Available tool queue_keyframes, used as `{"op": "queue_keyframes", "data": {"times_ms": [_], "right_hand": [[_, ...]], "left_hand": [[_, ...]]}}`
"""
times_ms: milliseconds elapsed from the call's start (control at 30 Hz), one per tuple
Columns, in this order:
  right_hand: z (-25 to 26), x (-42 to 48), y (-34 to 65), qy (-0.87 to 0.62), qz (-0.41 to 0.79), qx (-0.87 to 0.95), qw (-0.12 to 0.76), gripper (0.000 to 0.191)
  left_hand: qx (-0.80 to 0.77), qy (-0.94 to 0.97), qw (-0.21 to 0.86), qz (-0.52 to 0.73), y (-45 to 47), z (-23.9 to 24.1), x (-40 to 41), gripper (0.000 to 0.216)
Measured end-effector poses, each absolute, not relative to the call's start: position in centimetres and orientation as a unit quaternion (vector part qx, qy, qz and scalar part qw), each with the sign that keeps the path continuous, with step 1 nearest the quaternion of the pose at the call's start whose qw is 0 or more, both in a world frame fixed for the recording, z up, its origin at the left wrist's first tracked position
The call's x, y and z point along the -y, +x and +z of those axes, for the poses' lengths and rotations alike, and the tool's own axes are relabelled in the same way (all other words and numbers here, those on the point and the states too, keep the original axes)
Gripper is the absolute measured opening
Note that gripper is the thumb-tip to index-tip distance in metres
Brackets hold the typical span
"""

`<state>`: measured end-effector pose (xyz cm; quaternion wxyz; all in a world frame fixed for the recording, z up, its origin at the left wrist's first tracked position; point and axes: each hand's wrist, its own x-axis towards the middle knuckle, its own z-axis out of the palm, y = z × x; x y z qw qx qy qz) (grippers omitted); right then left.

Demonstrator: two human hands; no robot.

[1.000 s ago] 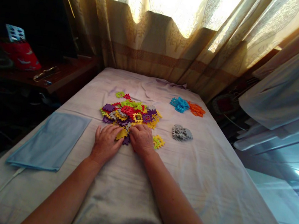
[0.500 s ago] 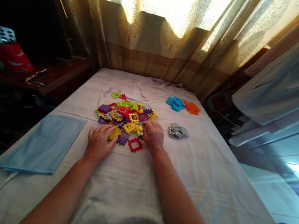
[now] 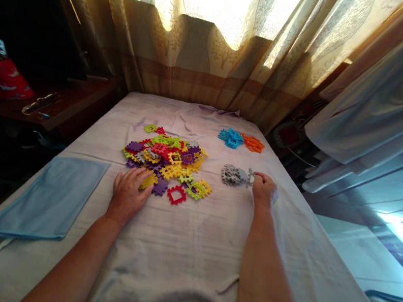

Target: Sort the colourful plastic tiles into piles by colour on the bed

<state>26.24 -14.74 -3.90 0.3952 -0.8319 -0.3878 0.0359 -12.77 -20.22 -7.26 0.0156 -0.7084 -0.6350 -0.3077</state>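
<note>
Your left hand (image 3: 128, 192) rests loosely spread against a yellow piece (image 3: 149, 181), mixed pile (image 3: 162, 151) at its one o'clock, while your nearer right hand (image 3: 265, 189) pinches a gray piece (image 3: 250, 178) beside the gray pile (image 3: 232, 175), which stretches lengthwise toward its nine o'clock.
</note>
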Motion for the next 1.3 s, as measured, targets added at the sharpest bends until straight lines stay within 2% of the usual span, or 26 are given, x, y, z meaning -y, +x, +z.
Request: {"op": "queue_keyframes", "data": {"times_ms": [133, 233, 433, 667, 867, 1000, 1300], "right_hand": [[-4.9, 14.7, 25.9, -0.842, 0.07, 0.407, 0.346, 0.034], [-5.0, 14.6, 25.3, -0.843, 0.047, 0.429, 0.321, 0.035], [-3.4, 14.9, 22.6, -0.806, -0.005, 0.495, 0.326, 0.037], [-2.0, 15.0, 10.5, -0.591, 0.016, 0.753, 0.288, 0.032], [-0.6, 12.7, 1.5, -0.463, 0.007, 0.866, 0.188, 0.045], [-1.3, 10.6, 0.4, -0.459, 0.007, 0.879, 0.128, 0.044], [-2.6, 10.9, 4.6, -0.533, -0.008, 0.832, 0.153, 0.044]], "left_hand": [[0.631, -0.706, 0.019, -0.32, -12.9, -7.4, 20.1, 0.033], [0.634, -0.704, 0.021, -0.319, -12.9, -7.3, 20.2, 0.033], [0.628, -0.697, 0.021, -0.345, -13.0, -7.2, 19.9, 0.032], [0.622, -0.66, 0.002, -0.422, -14.5, -6.8, 18.9, 0.034], [0.625, -0.633, -0.024, -0.456, -15.0, -7.1, 18.4, 0.033], [0.627, -0.623, -0.037, -0.467, -15.0, -7.4, 18.1, 0.033], [0.627, -0.626, -0.04, -0.462, -14.7, -7.5, 18.0, 0.032]]}}
